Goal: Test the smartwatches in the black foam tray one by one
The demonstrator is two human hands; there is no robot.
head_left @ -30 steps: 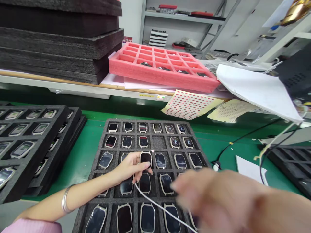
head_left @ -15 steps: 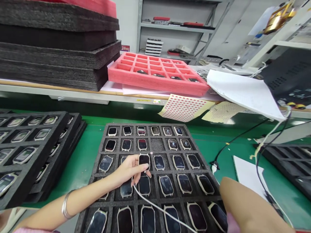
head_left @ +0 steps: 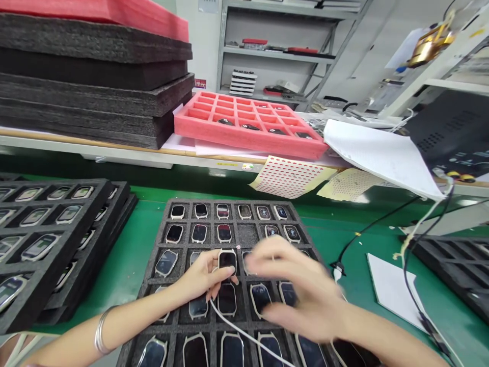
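Note:
A smartwatch body point(head_left: 227, 260) with a dark screen and pale frame is gripped by my left hand point(head_left: 209, 272), thumb on its lower face. A white cable point(head_left: 244, 332) runs from under that hand toward the bottom edge. My right hand point(head_left: 301, 288), smeared by motion, hovers over the right half of the black foam tray point(head_left: 244, 235); its fingers look spread, with nothing seen in them. Rows of strapless watch bodies sit in the tray's compartments. One compartment in the second row is vacant. Several watches are hidden behind my hands.
Stacked foam trays with watches point(head_left: 57, 219) stand at left. A red foam tray point(head_left: 248, 135) and a tall stack of black foam point(head_left: 95, 86) rest on the shelf above. At right lie white paper point(head_left: 395, 285), a black cable point(head_left: 376, 224) and another black tray point(head_left: 451, 270).
My right hand has come in from the lower right, over the tray toward the held watch. My left hand keeps the watch in nearly the same place. The view has tilted slightly up.

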